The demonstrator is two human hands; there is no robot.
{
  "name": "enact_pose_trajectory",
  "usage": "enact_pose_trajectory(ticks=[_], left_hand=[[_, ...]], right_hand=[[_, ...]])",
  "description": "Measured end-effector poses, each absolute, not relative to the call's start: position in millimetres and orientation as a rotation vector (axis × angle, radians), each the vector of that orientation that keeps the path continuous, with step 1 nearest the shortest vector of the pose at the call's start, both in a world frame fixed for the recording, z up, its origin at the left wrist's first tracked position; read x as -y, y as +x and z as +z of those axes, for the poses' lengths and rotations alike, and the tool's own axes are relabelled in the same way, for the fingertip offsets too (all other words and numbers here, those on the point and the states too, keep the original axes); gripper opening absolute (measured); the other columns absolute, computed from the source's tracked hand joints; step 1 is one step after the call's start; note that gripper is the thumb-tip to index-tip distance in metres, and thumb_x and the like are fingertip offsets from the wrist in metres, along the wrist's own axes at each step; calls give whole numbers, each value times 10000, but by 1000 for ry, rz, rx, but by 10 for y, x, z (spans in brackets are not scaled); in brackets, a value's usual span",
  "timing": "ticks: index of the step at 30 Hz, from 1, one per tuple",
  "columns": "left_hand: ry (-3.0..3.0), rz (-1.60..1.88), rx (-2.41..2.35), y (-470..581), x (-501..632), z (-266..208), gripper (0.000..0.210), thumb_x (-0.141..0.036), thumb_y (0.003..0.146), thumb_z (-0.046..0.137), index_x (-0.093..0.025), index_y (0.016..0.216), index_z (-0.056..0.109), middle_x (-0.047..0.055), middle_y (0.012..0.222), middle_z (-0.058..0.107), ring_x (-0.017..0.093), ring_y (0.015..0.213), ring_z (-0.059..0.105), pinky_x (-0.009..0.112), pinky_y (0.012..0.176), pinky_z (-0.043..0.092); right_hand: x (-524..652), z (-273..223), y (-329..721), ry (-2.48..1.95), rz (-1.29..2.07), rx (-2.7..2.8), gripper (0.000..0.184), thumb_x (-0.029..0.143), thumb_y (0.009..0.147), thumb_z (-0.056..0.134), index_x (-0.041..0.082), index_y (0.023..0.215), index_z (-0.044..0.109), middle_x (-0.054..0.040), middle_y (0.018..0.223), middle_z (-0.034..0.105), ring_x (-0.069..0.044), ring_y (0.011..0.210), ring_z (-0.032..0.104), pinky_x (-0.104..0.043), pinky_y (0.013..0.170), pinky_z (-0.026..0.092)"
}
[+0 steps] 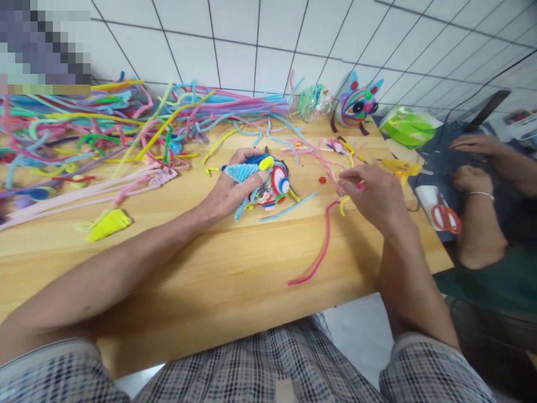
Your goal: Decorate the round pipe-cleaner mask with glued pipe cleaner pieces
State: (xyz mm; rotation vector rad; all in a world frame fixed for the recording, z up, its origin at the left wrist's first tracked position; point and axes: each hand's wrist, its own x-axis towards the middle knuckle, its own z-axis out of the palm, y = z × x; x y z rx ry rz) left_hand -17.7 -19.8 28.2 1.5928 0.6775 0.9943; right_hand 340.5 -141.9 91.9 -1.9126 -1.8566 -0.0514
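Observation:
My left hand is wrapped around a small clear ball craft on the table. The craft carries blue pipe cleaner coils, a yellow oval and round eyes in red, white and blue. My right hand is closed in a pinch at the right, with a bit of pink pipe cleaner showing at the fingers. A long dark-pink pipe cleaner curves over the table below these fingertips. Between the hands lie a blue pipe cleaner and a small red disc.
Piles of coloured pipe cleaners cover the table's back and left. A transparent ball and a finished-looking eared figure stand near the wall. At right are a yellow glue gun, red scissors, a green packet and another person's hands.

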Motion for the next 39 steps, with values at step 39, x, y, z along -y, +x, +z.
enact_pose_trajectory(ticks=[39], left_hand=[[1547,1071,-778,-196,194,263,648,-793,1010,892,-325,1448,798,92,1435,844,389,1287,823,528,1052,775]], right_hand=[[787,538,4068,-2258,-164,1646,400,305,1088,793,224,1473,868,-235,1679,773,-433,1382,832,-587,1184,658]])
